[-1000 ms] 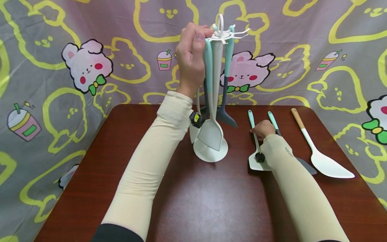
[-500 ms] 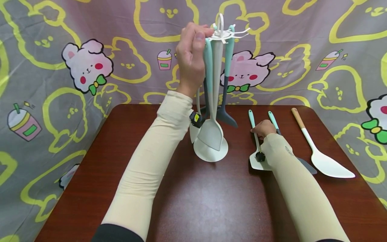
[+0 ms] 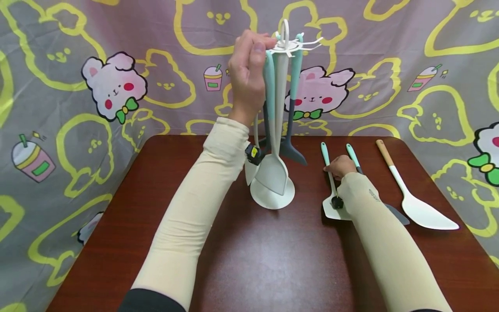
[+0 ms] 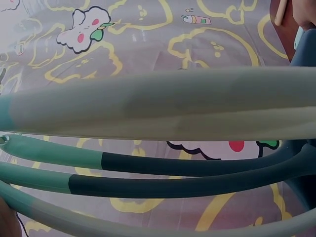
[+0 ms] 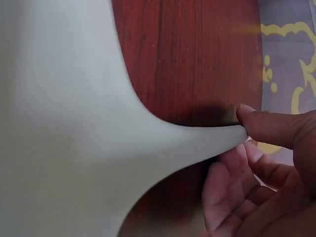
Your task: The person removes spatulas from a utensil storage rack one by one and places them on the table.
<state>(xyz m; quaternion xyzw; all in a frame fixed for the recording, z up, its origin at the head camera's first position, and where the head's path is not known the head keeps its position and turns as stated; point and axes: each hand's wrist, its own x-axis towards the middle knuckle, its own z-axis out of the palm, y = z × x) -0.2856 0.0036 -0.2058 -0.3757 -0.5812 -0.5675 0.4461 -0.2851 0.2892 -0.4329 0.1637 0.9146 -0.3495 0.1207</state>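
Note:
My left hand (image 3: 248, 69) holds the top of a white utensil rack (image 3: 286, 45), beside its ring of hooks. From the hooks hang several mint-handled utensils, among them a pale spatula (image 3: 271, 173) and a dark grey utensil (image 3: 291, 151). Their shafts (image 4: 163, 187) cross the left wrist view, where the left hand is almost wholly out of sight. On the table at right, my right hand (image 3: 341, 166) pinches the shaft of a white spatula (image 3: 331, 211) with a mint handle. The right wrist view shows thumb and fingers around its neck (image 5: 212, 138); the blade lies close to the camera.
Right of that hand lies a dark grey utensil (image 3: 397, 213) with a mint handle, partly hidden by the forearm. Farther right is a large white turner (image 3: 425, 212) with a wooden handle. The brown table (image 3: 273, 260) ends at a patterned cloth (image 3: 175, 99) behind it.

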